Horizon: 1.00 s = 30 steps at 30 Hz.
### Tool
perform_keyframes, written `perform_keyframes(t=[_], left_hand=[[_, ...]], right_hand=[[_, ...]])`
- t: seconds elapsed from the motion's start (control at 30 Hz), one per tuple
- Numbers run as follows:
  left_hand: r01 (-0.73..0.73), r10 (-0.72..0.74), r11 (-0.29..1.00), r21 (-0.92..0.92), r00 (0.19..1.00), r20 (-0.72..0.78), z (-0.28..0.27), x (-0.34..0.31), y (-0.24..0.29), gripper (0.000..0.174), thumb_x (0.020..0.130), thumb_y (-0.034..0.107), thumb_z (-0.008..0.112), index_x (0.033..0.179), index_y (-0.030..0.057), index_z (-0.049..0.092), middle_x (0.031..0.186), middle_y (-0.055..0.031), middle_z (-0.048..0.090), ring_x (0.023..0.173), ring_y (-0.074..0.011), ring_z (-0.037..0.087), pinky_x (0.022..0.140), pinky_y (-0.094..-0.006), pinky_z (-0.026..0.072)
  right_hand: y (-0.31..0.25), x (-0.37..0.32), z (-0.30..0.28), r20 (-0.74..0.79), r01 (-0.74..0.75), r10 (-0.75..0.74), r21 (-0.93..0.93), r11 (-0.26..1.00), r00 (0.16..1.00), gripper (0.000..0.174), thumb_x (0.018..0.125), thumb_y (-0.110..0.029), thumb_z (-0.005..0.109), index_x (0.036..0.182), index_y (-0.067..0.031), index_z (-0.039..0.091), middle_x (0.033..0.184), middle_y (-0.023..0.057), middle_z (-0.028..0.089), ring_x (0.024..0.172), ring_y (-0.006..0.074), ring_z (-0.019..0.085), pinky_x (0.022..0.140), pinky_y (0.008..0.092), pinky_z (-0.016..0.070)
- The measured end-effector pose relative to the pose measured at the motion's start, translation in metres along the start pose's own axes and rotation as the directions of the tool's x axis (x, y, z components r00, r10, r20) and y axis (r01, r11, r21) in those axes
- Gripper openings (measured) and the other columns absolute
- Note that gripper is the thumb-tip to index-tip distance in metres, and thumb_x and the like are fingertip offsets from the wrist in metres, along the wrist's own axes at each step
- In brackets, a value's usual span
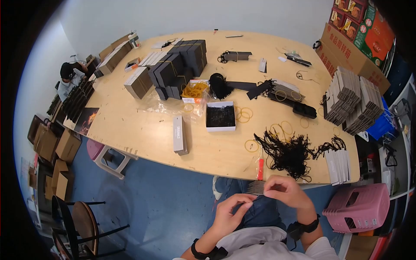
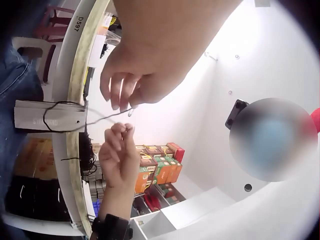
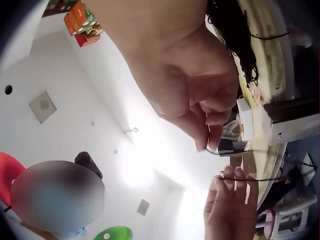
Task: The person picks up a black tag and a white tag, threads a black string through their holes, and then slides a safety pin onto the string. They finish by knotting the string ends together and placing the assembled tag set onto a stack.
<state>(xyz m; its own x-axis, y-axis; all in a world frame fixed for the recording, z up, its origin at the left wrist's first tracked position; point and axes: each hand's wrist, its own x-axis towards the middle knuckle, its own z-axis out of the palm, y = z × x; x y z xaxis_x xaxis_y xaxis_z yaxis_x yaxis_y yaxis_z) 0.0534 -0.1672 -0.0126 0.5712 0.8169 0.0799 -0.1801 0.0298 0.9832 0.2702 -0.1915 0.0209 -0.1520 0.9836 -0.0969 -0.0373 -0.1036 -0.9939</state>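
Thumb and fingertips of my left hand (image 1: pixel 230 212) (image 2: pixel 145 75) (image 3: pixel 231 207) pinch a thin black cord (image 2: pixel 102 119) (image 3: pixel 260 179). My right hand (image 1: pixel 288 193) (image 2: pixel 119 159) (image 3: pixel 200 85) pinches the cord between thumb and finger, close to the left fingertips but apart from them. Between the hands and the table edge, above the lap, is a stack of grey printed tags (image 1: pixel 256 187) (image 2: pixel 35 116) (image 3: pixel 297 125). The cord forms a loop across the top tag in the left wrist view. What holds the stack up is hidden.
On the table (image 1: pixel 199 155) lie a pile of black cords (image 1: pixel 288 154), a white box of black pieces (image 1: pixel 220 117), a grey tag stack (image 1: pixel 178 134), rubber bands (image 1: pixel 195 90) and dark blocks (image 1: pixel 173 69). A pink stool (image 1: pixel 359 208) stands right; another person (image 1: pixel 71 80) is far left.
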Motion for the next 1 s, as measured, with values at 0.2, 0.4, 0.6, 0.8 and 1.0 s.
perform_keyframes(t=[0.2, 0.4, 0.6, 0.8, 1.0], left_hand=[[-0.005, 0.04, 0.923, 0.386, 0.996, -0.081, 0.007, 0.003, 0.014, 0.008, 0.089, 0.0, 0.061, 0.097, -0.0009, 0.063, 0.092, -0.0098, 0.069, 0.084, -0.0152, 0.066, 0.076, -0.0266, 0.0504], [-0.008, 0.024, 0.931, 0.365, 0.999, -0.037, 0.014, 0.0, 0.019, 0.009, 0.087, -0.001, 0.062, 0.096, 0.0014, 0.063, 0.086, -0.0102, 0.067, 0.079, -0.0168, 0.066, 0.069, -0.0267, 0.0493], [0.004, 0.004, 0.94, 0.342, 1.0, -0.023, 0.018, 0.0, 0.025, 0.01, 0.088, -0.002, 0.061, 0.097, 0.0005, 0.062, 0.086, -0.0103, 0.066, 0.077, -0.0174, 0.065, 0.069, -0.0262, 0.049], [-0.031, 0.046, 0.938, 0.346, 0.998, -0.035, 0.02, -0.002, 0.022, 0.009, 0.088, -0.002, 0.061, 0.097, 0.0002, 0.061, 0.086, -0.01, 0.065, 0.077, -0.017, 0.064, 0.068, -0.0261, 0.0489], [0.039, -0.044, 0.949, 0.313, 0.999, 0.01, 0.017, -0.002, 0.021, 0.007, 0.089, 0.001, 0.062, 0.096, 0.0011, 0.062, 0.084, -0.0093, 0.065, 0.076, -0.0161, 0.063, 0.068, -0.0266, 0.0488]], right_hand=[[-0.004, -0.015, 0.003, 0.156, -0.02, 0.019, 0.008, 1.0, 0.988, 0.008, 0.083, -0.004, 0.07, 0.089, -0.0024, 0.065, 0.086, -0.0007, 0.062, 0.075, 0.0055, 0.055, 0.064, 0.0204, 0.0438], [0.002, -0.011, 0.009, 0.132, 0.092, -0.074, -0.139, 0.986, 0.988, 0.008, 0.081, -0.003, 0.071, 0.088, -0.004, 0.066, 0.088, 0.0004, 0.06, 0.075, 0.0067, 0.055, 0.062, 0.0205, 0.0422], [0.007, -0.013, 0.016, 0.073, 0.09, -0.085, -0.06, 0.994, 0.994, 0.009, 0.081, -0.001, 0.07, 0.088, -0.0032, 0.065, 0.091, 0.0028, 0.059, 0.079, 0.0096, 0.057, 0.068, 0.0234, 0.0467], [0.023, -0.015, 0.021, 0.01, 0.153, -0.154, 0.086, 0.984, 0.988, 0.013, 0.08, 0.003, 0.071, 0.087, -0.0015, 0.061, 0.091, 0.003, 0.057, 0.082, 0.0093, 0.057, 0.067, 0.0232, 0.0479], [0.016, -0.016, 0.016, 0.068, 0.112, -0.115, 0.05, 0.992, 0.991, 0.016, 0.078, 0.003, 0.072, 0.087, -0.0015, 0.06, 0.089, 0.0035, 0.058, 0.072, 0.0087, 0.057, 0.058, 0.0215, 0.047]])
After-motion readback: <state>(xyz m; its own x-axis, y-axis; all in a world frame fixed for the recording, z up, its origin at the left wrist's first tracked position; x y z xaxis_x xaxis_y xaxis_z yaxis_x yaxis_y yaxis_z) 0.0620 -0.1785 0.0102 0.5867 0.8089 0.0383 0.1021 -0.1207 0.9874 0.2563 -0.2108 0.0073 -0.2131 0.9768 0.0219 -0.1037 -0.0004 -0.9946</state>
